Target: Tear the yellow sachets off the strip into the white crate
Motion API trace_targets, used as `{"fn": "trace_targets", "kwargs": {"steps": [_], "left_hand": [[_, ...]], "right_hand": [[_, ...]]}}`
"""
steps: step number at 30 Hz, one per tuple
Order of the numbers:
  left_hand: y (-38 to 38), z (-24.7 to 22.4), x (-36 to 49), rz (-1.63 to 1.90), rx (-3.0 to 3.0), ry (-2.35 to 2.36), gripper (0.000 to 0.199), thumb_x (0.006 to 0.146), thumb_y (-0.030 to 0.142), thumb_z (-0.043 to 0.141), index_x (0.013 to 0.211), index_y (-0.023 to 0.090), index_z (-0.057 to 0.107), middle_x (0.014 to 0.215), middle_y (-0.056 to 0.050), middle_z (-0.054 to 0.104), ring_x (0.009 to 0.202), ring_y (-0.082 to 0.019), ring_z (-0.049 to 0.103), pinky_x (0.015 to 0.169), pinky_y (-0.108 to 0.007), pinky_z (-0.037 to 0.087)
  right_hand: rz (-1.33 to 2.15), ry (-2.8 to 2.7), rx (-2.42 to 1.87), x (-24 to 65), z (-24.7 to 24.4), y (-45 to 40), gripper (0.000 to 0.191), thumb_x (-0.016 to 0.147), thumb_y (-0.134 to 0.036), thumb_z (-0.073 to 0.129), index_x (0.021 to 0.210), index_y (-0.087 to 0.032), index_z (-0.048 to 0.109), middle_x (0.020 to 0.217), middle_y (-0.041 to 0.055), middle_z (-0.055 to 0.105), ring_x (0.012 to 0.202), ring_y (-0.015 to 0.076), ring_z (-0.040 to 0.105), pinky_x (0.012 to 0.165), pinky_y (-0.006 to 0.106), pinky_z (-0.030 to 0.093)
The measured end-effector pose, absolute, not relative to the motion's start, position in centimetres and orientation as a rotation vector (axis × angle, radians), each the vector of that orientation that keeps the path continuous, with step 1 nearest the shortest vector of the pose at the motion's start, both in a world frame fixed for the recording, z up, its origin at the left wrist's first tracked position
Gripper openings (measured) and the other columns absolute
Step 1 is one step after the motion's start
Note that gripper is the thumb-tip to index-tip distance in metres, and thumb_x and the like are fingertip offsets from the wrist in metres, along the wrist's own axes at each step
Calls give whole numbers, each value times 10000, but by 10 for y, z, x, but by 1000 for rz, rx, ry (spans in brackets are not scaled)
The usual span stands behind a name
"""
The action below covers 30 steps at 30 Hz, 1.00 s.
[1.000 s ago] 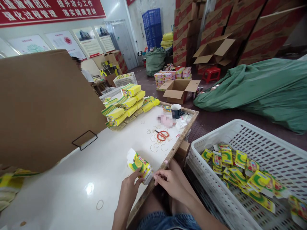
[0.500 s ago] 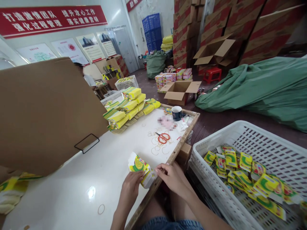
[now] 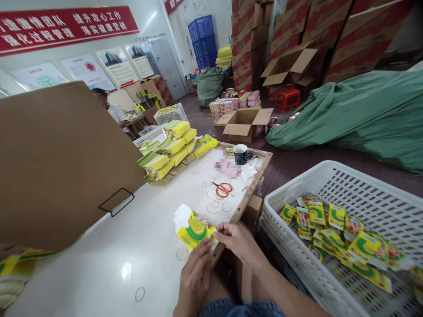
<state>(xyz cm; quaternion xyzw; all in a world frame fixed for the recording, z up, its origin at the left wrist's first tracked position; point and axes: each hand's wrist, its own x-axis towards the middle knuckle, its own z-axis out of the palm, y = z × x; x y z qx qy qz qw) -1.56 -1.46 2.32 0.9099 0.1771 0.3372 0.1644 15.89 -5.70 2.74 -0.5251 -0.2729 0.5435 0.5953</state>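
A yellow and green printed carton with white flaps at its upper left lies over the white table near its wooden edge. My left hand has its fingers closed on the carton's lower edge. At the carton's right end, my right hand pinches the corner between thumb and fingers. Just beyond the hands, red-handled scissors lie among thin rubber bands. Farther back, stacked bundles of yellow cartons rest on the table.
A white perforated basket holding yellow cartons stands at the right. A dark mug sits at the table's far corner. A large cardboard sheet rises on the left. Behind it is another person.
The carton has turned and now shows its broad printed face. My left hand has moved right along its lower edge, closer to my right hand, which now grips the corner.
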Motion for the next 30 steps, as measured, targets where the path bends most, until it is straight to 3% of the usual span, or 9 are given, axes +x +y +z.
{"fn": "trace_targets", "kwargs": {"steps": [3, 6, 9, 14, 18, 20, 23, 26, 30], "left_hand": [[-20, 23, -13, 1019, 2488, 585, 385, 831, 58, 590, 1152, 266, 629, 1172, -81, 683, 1144, -243, 627, 960, -400, 538], [-18, 26, -9, 1324, 2088, 914, 378, 841, 197, 634, 1208, 248, 560, 1292, -117, 582, 1199, -268, 568, 949, -421, 526], [-9, 30, -3, 1385, 1599, 1054, 431, 878, 333, 600, 1279, 255, 464, 1341, -129, 528, 1170, -246, 577, 887, -365, 544], [5, 26, -1, 1421, 1270, 1163, 563, 804, 382, 687, 1305, 291, 447, 1413, -100, 475, 1228, -210, 539, 905, -283, 517], [6, 20, -3, 1171, 1072, 1170, 545, 701, 470, 752, 1132, 167, 613, 1062, -112, 702, 897, -225, 690, 716, -289, 567], [5, 21, -3, 1074, 1044, 1142, 515, 627, 446, 810, 1013, 136, 666, 896, -86, 736, 774, -216, 699, 665, -284, 566], [2, 26, 0, 1041, 1012, 1099, 473, 575, 426, 845, 925, 141, 702, 831, -57, 743, 745, -202, 696, 654, -264, 562], [2, 29, 2, 1088, 933, 1070, 475, 569, 518, 825, 838, 142, 713, 784, -52, 735, 706, -194, 683, 629, -264, 558], [3, 29, 1, 1029, 1036, 1046, 491, 619, 549, 788, 869, 134, 709, 781, -54, 714, 673, -174, 651, 608, -256, 539]], "right_hand": [[1294, -575, -1110, 159, 25, -59, 429, 602, -555, 777, 701, -175, 605, 613, -29, 555, 526, 91, 395, 499, 229, 279], [1304, -542, -1056, 158, 21, -60, 440, 592, -556, 789, 687, -176, 590, 644, -17, 585, 547, 94, 424, 517, 230, 301], [1337, -512, -994, 155, 18, -60, 435, 585, -537, 804, 678, -176, 580, 639, -23, 576, 550, 89, 428, 523, 226, 307], [1352, -456, -908, 146, 9, -58, 407, 570, -471, 840, 694, -172, 594, 576, -60, 512, 515, 67, 373, 505, 211, 282], [1357, -459, -909, 141, 0, -57, 432, 578, -509, 825, 703, -159, 604, 572, -55, 513, 500, 60, 341, 483, 212, 240], [1353, -465, -918, 140, -4, -56, 440, 586, -527, 814, 695, -158, 600, 574, -51, 519, 505, 61, 347, 482, 211, 228], [1365, -495, -928, 138, -6, -54, 449, 585, -542, 807, 691, -159, 598, 597, -38, 563, 513, 65, 380, 494, 212, 242], [1372, -532, -932, 138, -5, -53, 446, 594, -548, 799, 699, -160, 605, 634, -26, 603, 513, 66, 396, 501, 215, 261], [1379, -596, -937, 138, -6, -54, 412, 646, -538, 770, 723, -169, 603, 588, -45, 558, 504, 76, 396, 498, 216, 281]]}}
